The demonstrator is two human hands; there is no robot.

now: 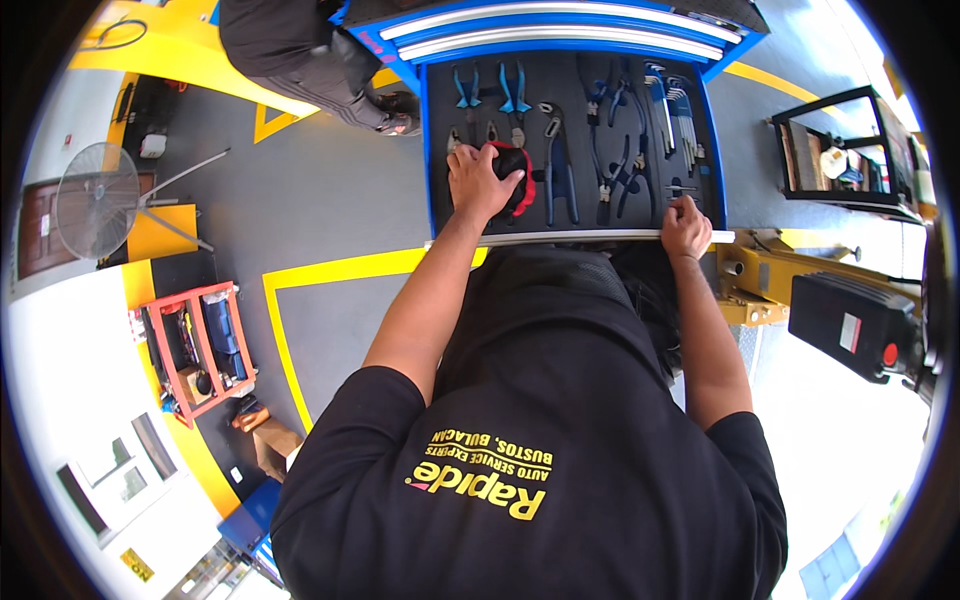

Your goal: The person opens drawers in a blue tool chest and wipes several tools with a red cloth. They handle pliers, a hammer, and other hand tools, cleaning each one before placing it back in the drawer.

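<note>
A blue tool-chest drawer [590, 226] is pulled out in front of me, with tools lying in its dark foam insert. On its left side, my left hand [478, 184] is closed on a bunched black-and-red cloth [517, 178]. The cloth covers part of some pliers [514, 92] with blue handles. My right hand [686, 230] is at the front right corner of the drawer, its fingers curled in beside a small thin metal tool [682, 188]. Whether those fingers hold it is unclear. Between my hands lie water pump pliers [556, 165] and several dark-handled pliers [622, 180].
Hex key sets [682, 125] sit at the drawer's right. Another person [300, 60] stands beyond the chest's left side. A fan [98, 200] and a red tool cart [200, 350] are at the left. At the right are a black-framed cart [845, 150] and yellow equipment [765, 275].
</note>
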